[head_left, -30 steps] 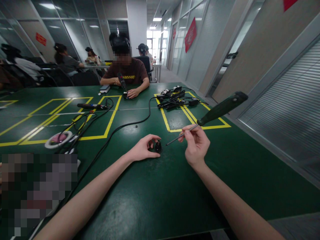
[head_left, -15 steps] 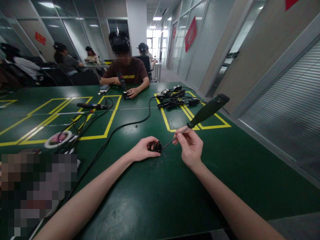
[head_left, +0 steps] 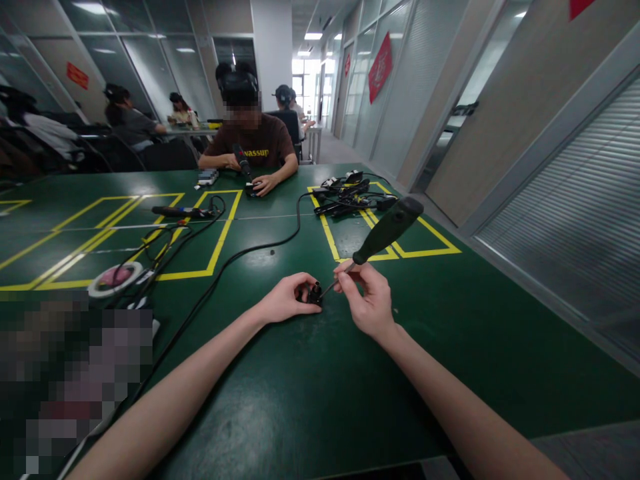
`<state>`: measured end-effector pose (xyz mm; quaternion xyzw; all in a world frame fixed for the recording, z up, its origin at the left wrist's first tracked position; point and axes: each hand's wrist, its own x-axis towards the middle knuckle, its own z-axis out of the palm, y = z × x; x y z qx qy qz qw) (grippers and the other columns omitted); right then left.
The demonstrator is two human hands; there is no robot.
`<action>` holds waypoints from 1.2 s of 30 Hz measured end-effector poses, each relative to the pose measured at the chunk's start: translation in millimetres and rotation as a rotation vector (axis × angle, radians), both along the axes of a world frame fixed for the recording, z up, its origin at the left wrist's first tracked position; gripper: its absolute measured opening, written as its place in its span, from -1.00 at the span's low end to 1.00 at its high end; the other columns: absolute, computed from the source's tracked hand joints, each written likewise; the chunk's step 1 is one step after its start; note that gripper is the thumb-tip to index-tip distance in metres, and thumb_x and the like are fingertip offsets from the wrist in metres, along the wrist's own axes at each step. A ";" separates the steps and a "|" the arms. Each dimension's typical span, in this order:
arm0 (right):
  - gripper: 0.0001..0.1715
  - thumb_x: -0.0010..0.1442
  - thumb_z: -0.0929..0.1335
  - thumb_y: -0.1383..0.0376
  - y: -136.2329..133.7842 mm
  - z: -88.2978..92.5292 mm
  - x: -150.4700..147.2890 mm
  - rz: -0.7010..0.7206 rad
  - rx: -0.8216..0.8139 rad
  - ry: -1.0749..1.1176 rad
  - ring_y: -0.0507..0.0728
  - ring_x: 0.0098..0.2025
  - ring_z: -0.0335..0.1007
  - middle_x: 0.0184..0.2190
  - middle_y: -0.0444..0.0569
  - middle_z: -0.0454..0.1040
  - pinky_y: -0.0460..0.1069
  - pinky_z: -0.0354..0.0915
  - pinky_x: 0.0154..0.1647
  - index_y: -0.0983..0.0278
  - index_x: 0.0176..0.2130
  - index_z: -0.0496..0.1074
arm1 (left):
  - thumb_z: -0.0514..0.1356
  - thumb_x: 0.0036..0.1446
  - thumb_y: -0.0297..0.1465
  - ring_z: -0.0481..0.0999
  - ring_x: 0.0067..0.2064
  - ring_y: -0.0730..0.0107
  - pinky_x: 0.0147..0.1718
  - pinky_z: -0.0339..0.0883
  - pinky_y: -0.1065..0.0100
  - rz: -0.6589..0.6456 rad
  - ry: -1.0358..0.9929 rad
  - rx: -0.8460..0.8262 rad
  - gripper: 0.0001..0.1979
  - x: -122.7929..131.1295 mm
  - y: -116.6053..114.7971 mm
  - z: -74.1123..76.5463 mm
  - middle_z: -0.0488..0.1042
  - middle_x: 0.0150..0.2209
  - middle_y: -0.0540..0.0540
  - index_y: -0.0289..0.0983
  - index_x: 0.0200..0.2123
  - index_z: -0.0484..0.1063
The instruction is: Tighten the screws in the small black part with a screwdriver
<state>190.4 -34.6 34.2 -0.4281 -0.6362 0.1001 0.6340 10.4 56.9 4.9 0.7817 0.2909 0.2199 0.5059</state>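
Note:
My left hand (head_left: 290, 297) grips a small black part (head_left: 315, 294) against the green tabletop (head_left: 280, 400), thumb on the near side and fingers curled over the far side. What kind of part it is cannot be made out. In my right hand (head_left: 367, 293) is a screwdriver (head_left: 387, 230), its shaft pinched between thumb and fingers. The dark green handle points up and to the right, and the shaft slants down left. Its tip reaches the right side of the black part; whether it sits in a screw is too small to tell.
A tangle of black cables and plugs (head_left: 350, 193) lies beyond my right hand. One long black cable (head_left: 215, 280) runs along the left. A roll of tape (head_left: 116, 279) and a black pen-shaped tool (head_left: 183, 212) lie left. Across the table sits a co-worker (head_left: 255, 140) holding a power screwdriver (head_left: 242, 160).
My right hand has moved left, closer to the black part, and the screwdriver's handle has swung left and slightly down. My left hand stays in place on the part.

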 end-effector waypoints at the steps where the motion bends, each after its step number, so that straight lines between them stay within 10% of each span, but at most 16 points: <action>1: -0.90 0.35 0.32 0.32 0.5 -0.4 -0.2 -0.002 -0.002 -0.013 0.05 -0.47 0.50 -0.37 -0.10 0.52 0.00 0.48 -0.39 0.21 -0.21 0.46 | 0.47 -0.10 -0.26 0.34 -0.42 0.47 -0.43 0.22 0.43 0.000 0.000 0.001 -0.58 0.0 0.1 -0.3 0.39 -0.43 0.08 -0.29 -0.20 0.45; 36: -0.89 0.23 0.43 0.35 5.2 10.3 -12.0 0.119 -0.146 0.128 0.03 -0.52 0.54 -0.36 -0.07 0.64 -0.05 0.51 -0.43 0.25 -0.24 0.62 | 0.52 -0.13 -0.27 0.32 -0.42 0.48 -0.40 0.22 0.41 -0.012 -0.046 0.003 -0.53 0.2 0.2 -1.9 0.35 -0.40 0.11 -0.28 -0.23 0.40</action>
